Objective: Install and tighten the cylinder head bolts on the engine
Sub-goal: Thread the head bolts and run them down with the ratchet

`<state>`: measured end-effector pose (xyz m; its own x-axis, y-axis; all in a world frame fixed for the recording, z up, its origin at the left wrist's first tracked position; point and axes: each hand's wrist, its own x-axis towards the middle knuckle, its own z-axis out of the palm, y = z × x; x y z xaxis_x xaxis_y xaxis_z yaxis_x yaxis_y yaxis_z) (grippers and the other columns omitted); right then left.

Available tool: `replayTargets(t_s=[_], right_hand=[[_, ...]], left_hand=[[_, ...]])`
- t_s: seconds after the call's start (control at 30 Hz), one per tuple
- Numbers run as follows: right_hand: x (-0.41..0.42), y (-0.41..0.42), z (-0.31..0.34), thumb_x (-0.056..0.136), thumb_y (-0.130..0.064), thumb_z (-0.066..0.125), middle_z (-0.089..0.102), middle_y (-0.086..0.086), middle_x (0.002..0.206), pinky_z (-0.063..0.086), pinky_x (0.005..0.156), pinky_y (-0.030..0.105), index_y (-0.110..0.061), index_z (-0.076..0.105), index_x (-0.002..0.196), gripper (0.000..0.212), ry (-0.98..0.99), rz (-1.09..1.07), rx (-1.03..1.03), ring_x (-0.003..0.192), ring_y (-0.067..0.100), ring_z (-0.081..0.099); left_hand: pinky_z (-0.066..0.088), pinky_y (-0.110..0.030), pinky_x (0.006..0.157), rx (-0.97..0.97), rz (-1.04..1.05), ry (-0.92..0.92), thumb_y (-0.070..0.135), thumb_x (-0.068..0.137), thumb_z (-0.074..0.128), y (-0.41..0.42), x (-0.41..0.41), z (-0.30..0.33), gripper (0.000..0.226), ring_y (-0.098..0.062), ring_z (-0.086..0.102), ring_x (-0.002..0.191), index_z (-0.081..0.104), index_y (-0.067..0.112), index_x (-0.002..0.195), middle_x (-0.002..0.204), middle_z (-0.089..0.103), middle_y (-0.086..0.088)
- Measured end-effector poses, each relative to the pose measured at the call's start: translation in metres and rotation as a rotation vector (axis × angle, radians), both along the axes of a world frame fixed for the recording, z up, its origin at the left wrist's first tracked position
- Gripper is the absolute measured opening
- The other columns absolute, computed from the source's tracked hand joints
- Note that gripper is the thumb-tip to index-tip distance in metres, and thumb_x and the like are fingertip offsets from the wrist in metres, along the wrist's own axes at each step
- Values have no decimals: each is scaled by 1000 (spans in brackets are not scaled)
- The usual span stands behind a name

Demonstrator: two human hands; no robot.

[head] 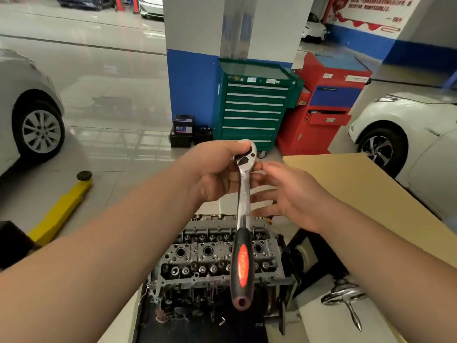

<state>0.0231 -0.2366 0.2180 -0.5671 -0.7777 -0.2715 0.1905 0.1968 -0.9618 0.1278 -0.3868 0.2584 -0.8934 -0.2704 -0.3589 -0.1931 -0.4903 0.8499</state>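
Observation:
I hold a chrome ratchet wrench point(243, 201) up in the air above the engine's cylinder head point(217, 258). My left hand point(217, 169) grips the ratchet's round head from the left, thumb over its top edge. The black and orange handle hangs down toward me over the cylinder head. My right hand point(284, 194) hovers just right of the ratchet's shank, fingers spread and pointing at it; whether they touch it I cannot tell. The cylinder head sits on a stand below, its bolt holes and valve bores facing up.
A tan board point(358, 189) lies to the right of the engine. A chrome hand crank point(346, 300) is at lower right. A green tool cabinet point(254, 105) and a red cabinet point(326, 102) stand behind. White cars flank both sides, and a yellow lift arm point(61, 209) lies left.

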Motion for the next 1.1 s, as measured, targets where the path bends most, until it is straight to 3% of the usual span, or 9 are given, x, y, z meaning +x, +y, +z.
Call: replayTargets(t_s=[0.07,0.17,0.33,0.47,0.67,0.8,0.9,0.97,1.1], right_hand=[[4,6,10,95,-54,66,69,12,116,59,73,55,-25,66,128,44,-134,134,-34,95,41,71],[4,6,12,89,-64,69,73,8,119,60,74,53,-35,65,127,48,-27,86,90,93,37,72],[-11,14,-4,95,-64,61,74,11,91,50,48,32,-15,69,111,53,83,-135,210,54,22,59],[-26,25,-17,87,-69,67,60,4,68,31,40,24,-20,69,106,53,335,-183,284,43,19,42],[-68,47,-35,78,-73,65,48,-12,56,35,55,31,-17,73,92,58,638,-194,419,47,9,44],[-99,63,-54,75,-78,60,52,-12,62,38,61,35,-26,59,72,52,767,-116,521,59,12,51],[-120,71,-68,76,-80,59,51,-14,62,36,60,33,-33,53,66,48,770,-30,535,61,10,51],[-133,75,-75,80,-78,58,51,-18,66,34,59,31,-41,53,68,39,759,40,510,65,4,50],[-155,80,-89,101,-56,52,61,-13,83,46,66,28,-36,61,93,24,670,243,441,77,6,62]], left_hand=[[65,-43,80,-58,4,9,21,106,59,9,-13,-7,19,-34,72,86,70,5,105,88,73,-14],[66,-45,85,-257,-74,17,20,107,59,14,-25,-18,24,-35,77,91,70,2,118,103,78,-21],[62,-43,92,-611,-277,-21,11,98,65,-9,-39,-33,19,-22,80,89,75,8,113,95,82,-10],[57,-31,78,-893,-300,64,12,83,82,-8,-53,-62,23,-2,72,83,84,29,97,91,80,9],[41,-6,81,-955,-213,148,10,95,73,-1,-88,-126,45,18,61,102,75,55,95,104,70,39],[48,-20,90,-953,-88,57,11,96,72,-1,-110,-168,42,5,68,99,74,52,95,111,74,25],[57,-28,82,-967,-96,-68,10,98,68,4,-121,-195,38,2,69,84,75,48,99,117,73,14],[59,-29,89,-969,-120,-178,9,100,66,11,-124,-215,34,-6,70,98,74,40,107,120,74,11],[51,-14,56,-908,-29,-315,8,101,62,31,-120,-245,33,5,67,70,72,34,119,122,72,7]])
